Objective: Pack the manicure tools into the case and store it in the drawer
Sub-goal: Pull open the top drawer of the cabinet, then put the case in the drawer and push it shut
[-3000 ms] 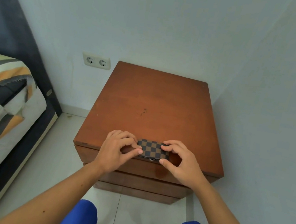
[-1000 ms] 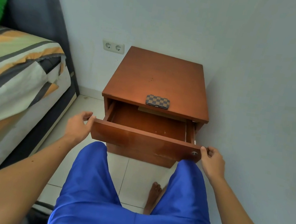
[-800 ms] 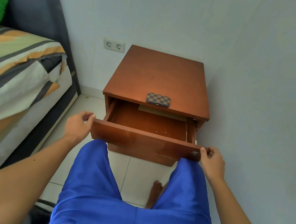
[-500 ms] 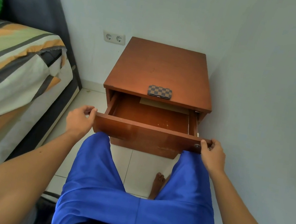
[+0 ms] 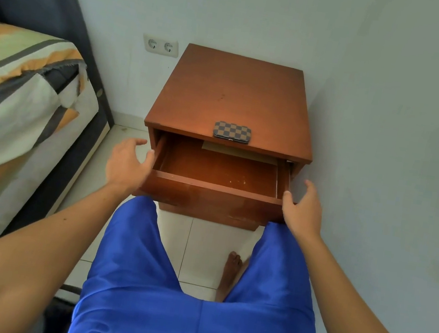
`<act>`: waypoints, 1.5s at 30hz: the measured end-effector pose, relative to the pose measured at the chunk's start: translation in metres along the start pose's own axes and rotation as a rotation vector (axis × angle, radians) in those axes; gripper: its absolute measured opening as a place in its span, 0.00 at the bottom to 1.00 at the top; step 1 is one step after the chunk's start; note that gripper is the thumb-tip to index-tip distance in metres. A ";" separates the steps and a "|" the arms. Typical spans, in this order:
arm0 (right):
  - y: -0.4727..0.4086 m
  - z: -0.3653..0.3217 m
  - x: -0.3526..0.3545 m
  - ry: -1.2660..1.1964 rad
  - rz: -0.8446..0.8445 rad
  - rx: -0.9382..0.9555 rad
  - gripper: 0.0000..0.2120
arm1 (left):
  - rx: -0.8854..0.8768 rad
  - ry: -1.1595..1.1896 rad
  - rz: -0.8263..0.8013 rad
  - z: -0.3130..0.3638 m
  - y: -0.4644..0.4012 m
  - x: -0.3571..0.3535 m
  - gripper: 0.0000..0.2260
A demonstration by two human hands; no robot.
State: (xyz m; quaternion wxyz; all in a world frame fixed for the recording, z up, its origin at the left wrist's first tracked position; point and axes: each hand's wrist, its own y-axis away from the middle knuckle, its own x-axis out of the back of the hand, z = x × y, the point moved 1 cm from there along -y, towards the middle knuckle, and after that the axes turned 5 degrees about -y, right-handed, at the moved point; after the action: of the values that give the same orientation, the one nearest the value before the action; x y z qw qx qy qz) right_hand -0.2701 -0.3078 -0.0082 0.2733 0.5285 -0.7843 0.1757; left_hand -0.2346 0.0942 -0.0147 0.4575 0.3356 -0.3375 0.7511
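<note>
Head view: one checkered case (image 5: pixel 232 132) is lying closed on the nightstand (image 5: pixel 235 97).
Left hand (image 5: pixel 126 164) and right hand (image 5: pixel 303 208) are hovering open beside one pulled-out drawer (image 5: pixel 216 194), nearer than the case.

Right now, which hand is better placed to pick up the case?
Right, slightly. The case lies right of centre on the nightstand; both hands are open, and the right hand seems nearer than the left hand.

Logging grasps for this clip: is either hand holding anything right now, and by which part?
Nothing is held. The left hand and right hand are open beside the pulled-out brown wooden drawer; the checkered case lies untouched on the nightstand top.
</note>
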 end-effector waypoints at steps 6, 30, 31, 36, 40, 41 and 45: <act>-0.045 -0.052 -0.031 0.072 -0.188 0.212 0.34 | -0.239 -0.065 -0.052 0.043 -0.052 -0.014 0.18; -0.089 -0.087 -0.102 0.422 -0.699 0.667 0.39 | -0.407 -0.501 -0.354 0.064 -0.141 -0.090 0.38; -0.086 -0.078 -0.107 0.463 -0.751 0.681 0.39 | -0.405 -0.505 -0.351 0.064 -0.141 -0.091 0.38; -0.100 -0.065 -0.148 0.515 -0.812 0.507 0.41 | -0.409 -0.516 -0.347 0.064 -0.140 -0.090 0.38; -0.118 -0.061 -0.179 0.613 -0.838 0.355 0.45 | -0.409 -0.526 -0.348 0.065 -0.140 -0.092 0.38; -0.120 -0.057 -0.186 0.643 -0.848 0.339 0.45 | -0.409 -0.525 -0.346 0.065 -0.139 -0.092 0.37; -0.121 -0.046 -0.200 0.666 -0.839 0.302 0.47 | -0.412 -0.526 -0.335 0.064 -0.139 -0.091 0.37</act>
State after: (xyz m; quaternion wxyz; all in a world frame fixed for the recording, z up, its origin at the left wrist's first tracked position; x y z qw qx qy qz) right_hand -0.0884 -0.1818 -0.0964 0.4742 0.7447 -0.3437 0.3199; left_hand -0.0623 0.0492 -0.0258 0.5299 0.4684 -0.5280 0.4702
